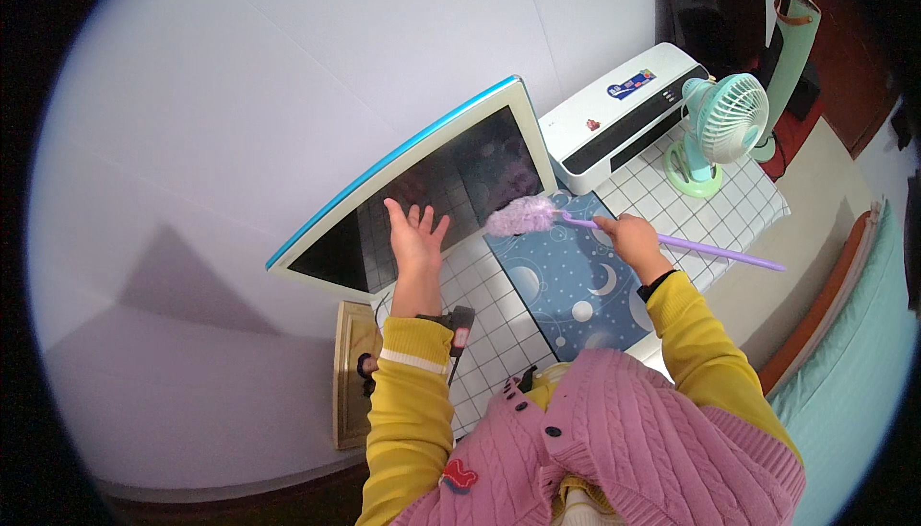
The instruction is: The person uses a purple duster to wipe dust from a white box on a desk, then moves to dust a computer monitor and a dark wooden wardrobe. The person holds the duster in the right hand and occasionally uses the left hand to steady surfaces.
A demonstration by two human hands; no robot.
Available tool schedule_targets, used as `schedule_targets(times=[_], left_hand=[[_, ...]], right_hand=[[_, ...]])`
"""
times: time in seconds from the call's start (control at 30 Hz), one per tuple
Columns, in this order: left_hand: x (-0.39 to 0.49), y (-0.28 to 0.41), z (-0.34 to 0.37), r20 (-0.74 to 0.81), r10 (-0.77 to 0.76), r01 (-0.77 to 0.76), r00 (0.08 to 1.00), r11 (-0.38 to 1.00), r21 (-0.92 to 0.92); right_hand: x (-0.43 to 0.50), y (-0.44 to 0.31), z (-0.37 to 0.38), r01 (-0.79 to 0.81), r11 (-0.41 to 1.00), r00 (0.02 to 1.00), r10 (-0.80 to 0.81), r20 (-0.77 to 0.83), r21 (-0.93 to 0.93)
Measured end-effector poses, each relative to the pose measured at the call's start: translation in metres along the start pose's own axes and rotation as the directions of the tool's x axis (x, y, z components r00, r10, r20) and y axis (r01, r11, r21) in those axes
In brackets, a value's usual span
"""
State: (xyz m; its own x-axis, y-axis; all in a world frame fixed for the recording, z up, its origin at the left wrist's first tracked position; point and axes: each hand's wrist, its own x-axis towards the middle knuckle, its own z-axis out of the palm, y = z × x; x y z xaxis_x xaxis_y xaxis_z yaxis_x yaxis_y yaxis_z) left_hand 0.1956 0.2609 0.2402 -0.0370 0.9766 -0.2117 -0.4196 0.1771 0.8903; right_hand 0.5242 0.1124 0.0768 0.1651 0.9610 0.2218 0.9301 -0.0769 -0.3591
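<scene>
My right hand (630, 244) grips the purple handle of a duster (523, 216) with a fluffy lilac head. That head is over the far left part of a blue desk mat (554, 289) printed with moons and planets, close to the lower edge of a monitor (460, 166). Whether the fluff touches the screen, I cannot tell. The monitor has a white frame and a bright blue top edge, and its dark screen shows reflections. In front of the screen my left hand (419, 237) is raised with fingers spread, holding nothing.
A white printer (619, 109) stands beyond the monitor, with a mint-green desk fan (727, 123) to its right. A checked cloth (496, 317) covers the table. At left, a wooden picture frame (349, 382) is by the wall; a bed with teal bedding (842, 382) lies at right.
</scene>
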Motion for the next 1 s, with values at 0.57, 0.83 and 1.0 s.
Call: schedule_targets(times=[0.57, 0.83, 1.0], left_hand=[[0.000, -0.007, 0.005, 0.026, -0.013, 0.013, 1.000, 1.000, 0.011], [-0.002, -0.006, 0.013, 0.013, -0.013, 0.013, 1.000, 1.000, 0.026], [0.000, -0.007, 0.010, 0.023, -0.009, 0.009, 1.000, 1.000, 0.018]], right_hand=[[0.007, 0.022, -0.079, -0.170, 0.759, 0.940, 0.315, -0.127, 0.629], [0.000, 0.000, -0.065, -0.248, 0.323, 0.955, 0.240, 0.175, 0.913], [-0.015, 0.018, -0.020, -0.443, 0.449, 0.891, 0.320, 0.323, 0.776]])
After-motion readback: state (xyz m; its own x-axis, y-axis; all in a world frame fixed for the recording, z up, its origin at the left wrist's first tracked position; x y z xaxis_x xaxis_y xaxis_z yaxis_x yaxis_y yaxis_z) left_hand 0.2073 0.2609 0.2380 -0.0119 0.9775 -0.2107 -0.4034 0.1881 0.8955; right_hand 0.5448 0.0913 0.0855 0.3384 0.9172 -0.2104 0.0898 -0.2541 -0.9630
